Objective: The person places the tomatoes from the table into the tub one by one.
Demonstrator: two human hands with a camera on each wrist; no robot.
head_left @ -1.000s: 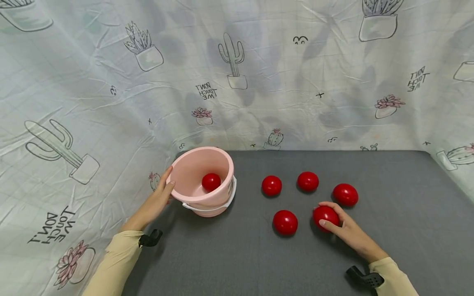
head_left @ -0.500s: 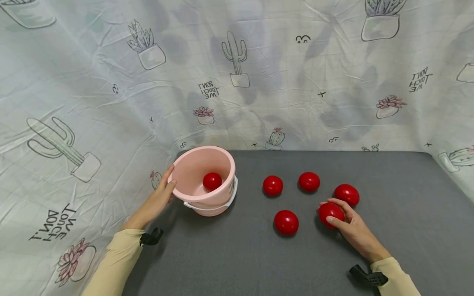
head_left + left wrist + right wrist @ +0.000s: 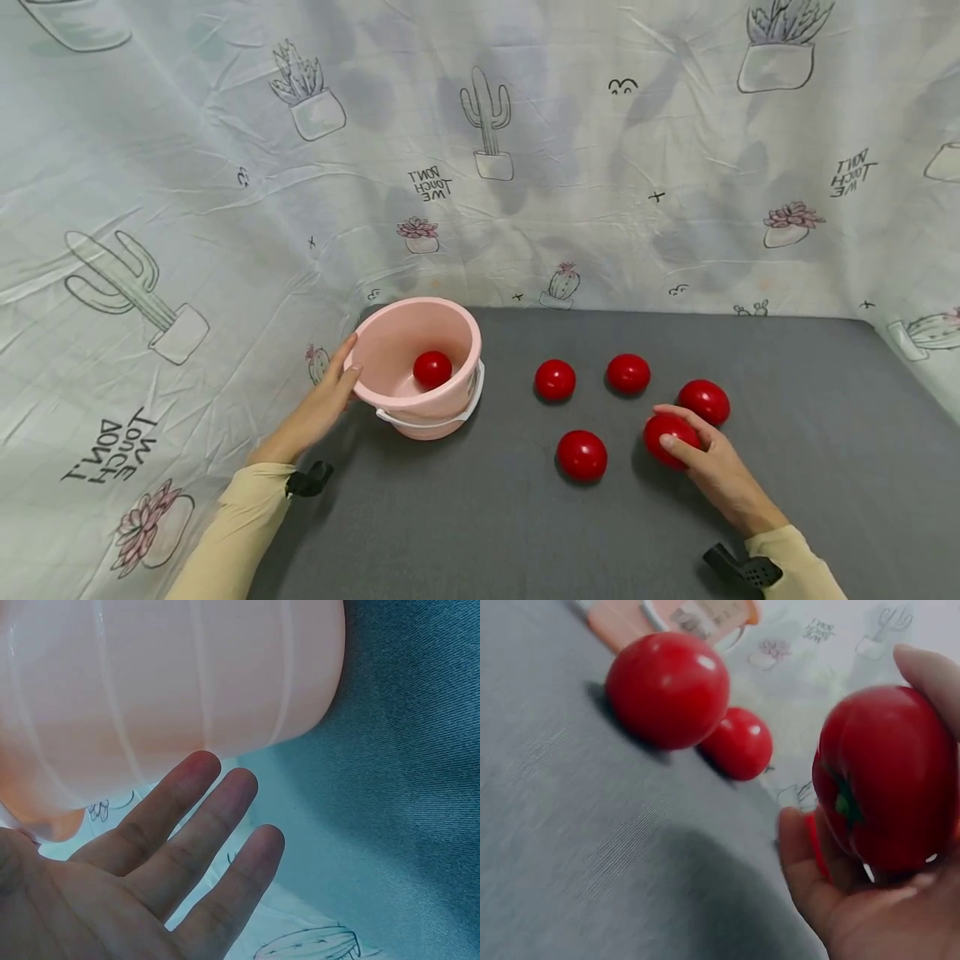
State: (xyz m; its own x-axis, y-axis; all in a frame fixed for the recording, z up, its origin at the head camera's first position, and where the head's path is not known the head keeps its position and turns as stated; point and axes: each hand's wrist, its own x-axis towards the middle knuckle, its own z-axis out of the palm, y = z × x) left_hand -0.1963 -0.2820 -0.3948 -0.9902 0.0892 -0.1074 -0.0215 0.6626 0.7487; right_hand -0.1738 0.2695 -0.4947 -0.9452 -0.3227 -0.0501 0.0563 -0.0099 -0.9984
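Toward the right of the grey table point(image 3: 480, 533), the right hand point(image 3: 716, 475) curls round a red tomato point(image 3: 667, 437), near another tomato point(image 3: 705, 400) which may roll if bumped, while the left hand point(image 3: 318, 408), fingers straight, touches the pink bucket point(image 3: 393, 337).

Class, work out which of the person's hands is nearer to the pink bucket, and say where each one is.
Left. The left hand touches the left side of the pink bucket; the right hand is well apart, off to the bucket's right, holding a red fruit.
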